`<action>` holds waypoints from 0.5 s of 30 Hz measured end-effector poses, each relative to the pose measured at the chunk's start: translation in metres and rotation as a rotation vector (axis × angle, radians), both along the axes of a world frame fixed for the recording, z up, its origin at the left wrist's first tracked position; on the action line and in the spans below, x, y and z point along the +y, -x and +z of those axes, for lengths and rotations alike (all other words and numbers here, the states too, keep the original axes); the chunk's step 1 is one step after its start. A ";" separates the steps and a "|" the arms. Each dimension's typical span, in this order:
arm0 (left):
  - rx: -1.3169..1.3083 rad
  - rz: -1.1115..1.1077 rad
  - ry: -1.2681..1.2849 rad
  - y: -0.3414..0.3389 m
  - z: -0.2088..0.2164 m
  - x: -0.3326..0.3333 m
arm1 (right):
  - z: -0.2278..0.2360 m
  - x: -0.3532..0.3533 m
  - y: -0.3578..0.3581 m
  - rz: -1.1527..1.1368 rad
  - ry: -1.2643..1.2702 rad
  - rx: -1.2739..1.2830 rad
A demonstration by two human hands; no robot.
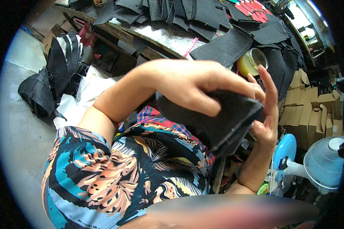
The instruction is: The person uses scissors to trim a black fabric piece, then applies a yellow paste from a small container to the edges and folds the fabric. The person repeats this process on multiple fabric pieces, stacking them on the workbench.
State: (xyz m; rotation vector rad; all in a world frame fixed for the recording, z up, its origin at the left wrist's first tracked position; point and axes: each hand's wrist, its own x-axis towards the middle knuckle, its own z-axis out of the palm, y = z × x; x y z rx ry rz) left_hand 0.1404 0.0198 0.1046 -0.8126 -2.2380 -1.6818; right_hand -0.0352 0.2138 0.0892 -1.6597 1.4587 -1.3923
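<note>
My left hand reaches across from the left and is closed over the top of a stack of black fabric pieces, thumb and fingers gripping its upper edge. My right hand comes up from below at the right. Its palm and thumb press against the stack's right edge, and its fingers stand up, spread apart. The stack is held in the air in front of my patterned shirt, tilted down to the right, with its layered edge showing. A red plaid cloth lies beneath it.
A workbench along the top is covered with several black cut pieces and red ones. A jar of yellow liquid stands on it. Cardboard boxes, a white fan and a blue fan are at right. Black pieces are piled on the grey floor at left.
</note>
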 end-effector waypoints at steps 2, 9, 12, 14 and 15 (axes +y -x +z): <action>-0.075 0.109 -0.021 -0.009 0.003 -0.016 | 0.009 0.008 0.004 -0.130 0.079 0.068; -0.013 0.893 0.708 0.017 -0.029 -0.053 | 0.014 0.026 0.028 -0.406 -0.209 0.378; 0.322 1.058 0.909 0.039 -0.055 -0.050 | -0.022 0.015 0.037 -0.598 -0.191 0.761; 0.553 1.210 0.914 0.048 -0.070 -0.042 | -0.039 0.016 0.047 -0.664 -0.110 0.928; 0.579 1.226 0.898 0.049 -0.076 -0.038 | -0.045 0.020 0.052 -0.676 -0.016 1.038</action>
